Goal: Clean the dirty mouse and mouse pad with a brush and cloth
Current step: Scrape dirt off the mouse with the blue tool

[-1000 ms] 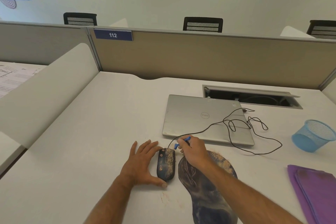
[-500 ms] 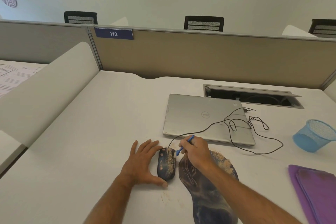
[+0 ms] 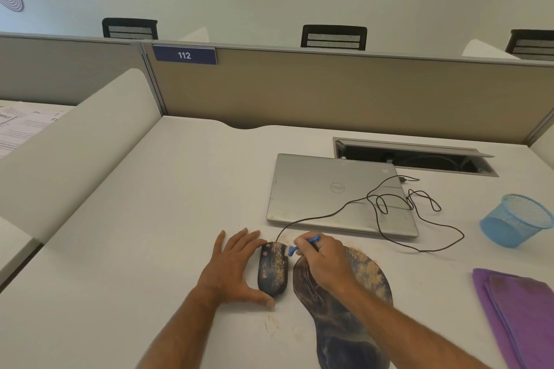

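A dark wired mouse (image 3: 272, 271) speckled with sandy dirt lies on the white desk, just left of a dark patterned mouse pad (image 3: 344, 317) whose upper right part is also dusted with sand. My left hand (image 3: 233, 269) lies flat beside the mouse, fingers straight along its left side and thumb against its near end. My right hand (image 3: 325, 260) hovers over the top of the pad and pinches a small blue brush (image 3: 299, 246); the brush tip is at the mouse's upper right edge. A folded purple cloth (image 3: 521, 314) lies at the right.
A closed silver laptop (image 3: 338, 192) sits behind the mouse, with the mouse cable (image 3: 419, 213) looped over it. A blue mesh cup (image 3: 515, 220) lies tilted at the right. An open cable hatch (image 3: 413, 156) is behind the laptop. Loose sand lies on the desk (image 3: 150, 219) near the mouse.
My right hand has shifted the brush slightly, its tip staying at the mouse's upper right edge. My left hand and the mouse stay in place.
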